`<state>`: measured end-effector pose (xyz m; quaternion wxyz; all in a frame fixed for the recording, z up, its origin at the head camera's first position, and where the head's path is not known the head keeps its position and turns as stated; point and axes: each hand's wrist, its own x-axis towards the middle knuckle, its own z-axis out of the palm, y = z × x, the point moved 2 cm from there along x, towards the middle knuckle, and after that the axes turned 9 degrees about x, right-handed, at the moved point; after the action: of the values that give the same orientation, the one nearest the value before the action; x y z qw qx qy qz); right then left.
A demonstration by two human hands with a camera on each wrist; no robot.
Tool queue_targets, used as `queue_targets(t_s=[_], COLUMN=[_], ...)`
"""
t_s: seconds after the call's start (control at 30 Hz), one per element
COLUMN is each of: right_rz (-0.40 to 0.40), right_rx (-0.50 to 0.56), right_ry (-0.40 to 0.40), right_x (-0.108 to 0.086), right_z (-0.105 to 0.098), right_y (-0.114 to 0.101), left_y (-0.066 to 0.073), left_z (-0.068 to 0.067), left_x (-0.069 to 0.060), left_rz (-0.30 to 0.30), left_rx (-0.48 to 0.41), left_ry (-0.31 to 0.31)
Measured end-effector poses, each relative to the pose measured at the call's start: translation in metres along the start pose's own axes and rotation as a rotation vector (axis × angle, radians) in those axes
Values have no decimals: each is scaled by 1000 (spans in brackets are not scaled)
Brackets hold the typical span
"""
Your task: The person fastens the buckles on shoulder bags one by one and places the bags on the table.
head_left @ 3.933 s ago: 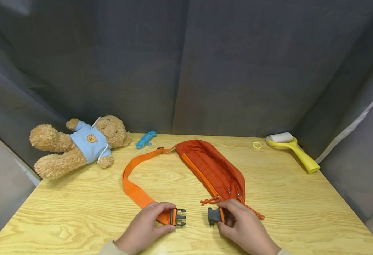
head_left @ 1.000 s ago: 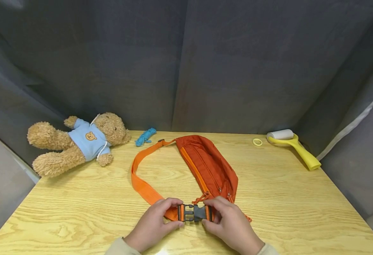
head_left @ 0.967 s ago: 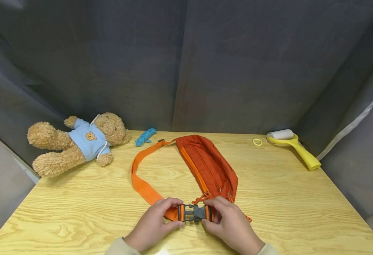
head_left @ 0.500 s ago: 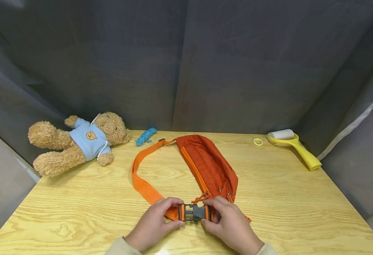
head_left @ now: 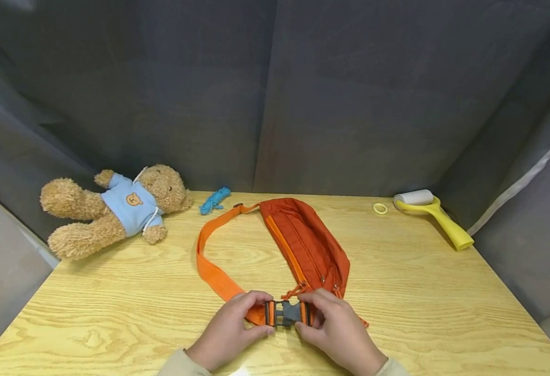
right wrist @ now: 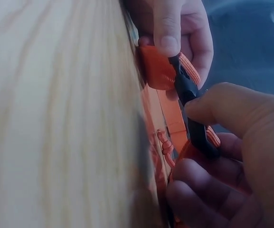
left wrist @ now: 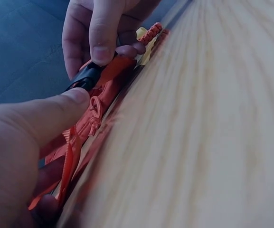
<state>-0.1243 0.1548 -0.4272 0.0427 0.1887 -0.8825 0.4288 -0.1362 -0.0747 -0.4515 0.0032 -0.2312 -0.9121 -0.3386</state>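
An orange-red waist bag point(head_left: 309, 243) lies on the wooden table, its orange strap point(head_left: 208, 267) curving round to the left. At the front, my left hand point(head_left: 232, 326) pinches the black pronged buckle half point(head_left: 267, 313) between thumb and fingers. My right hand point(head_left: 342, 330) pinches the socket half point(head_left: 292, 313) on the bag's side. The prongs sit partly inside the socket, with part of them showing between the halves. In the right wrist view the right thumb presses on the black buckle point(right wrist: 186, 90). Corded zip pulls point(head_left: 295, 291) hang just behind the buckle.
A teddy bear point(head_left: 131, 203) in a blue top lies at the back left, beside a blue cord bundle point(head_left: 215, 201). A small yellow ring point(head_left: 379, 209) and a yellow-handled lint roller point(head_left: 444, 222) lie at the back right. Dark curtains point(head_left: 350, 94) enclose the table.
The two buckle halves, apart almost four seconds ago, have come together. Over the last half second the hands have drawn slightly closer and the prongs have slid deeper into the socket.
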Motion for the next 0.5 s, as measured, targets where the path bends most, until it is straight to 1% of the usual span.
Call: queue_targets(t_s=[0.2, 0.33, 0.5], right_rz=[7, 34, 53], right_rx=[78, 137, 245], right_ry=[-18, -36, -103], right_x=[-1, -2, -4], right_z=[3, 5, 8], right_y=[3, 8, 14], left_y=[-1, -1, -2], left_z=[2, 2, 0], left_x=[0, -1, -3], left_rz=[18, 29, 14], left_rx=[13, 6, -18], left_ry=[0, -1, -28])
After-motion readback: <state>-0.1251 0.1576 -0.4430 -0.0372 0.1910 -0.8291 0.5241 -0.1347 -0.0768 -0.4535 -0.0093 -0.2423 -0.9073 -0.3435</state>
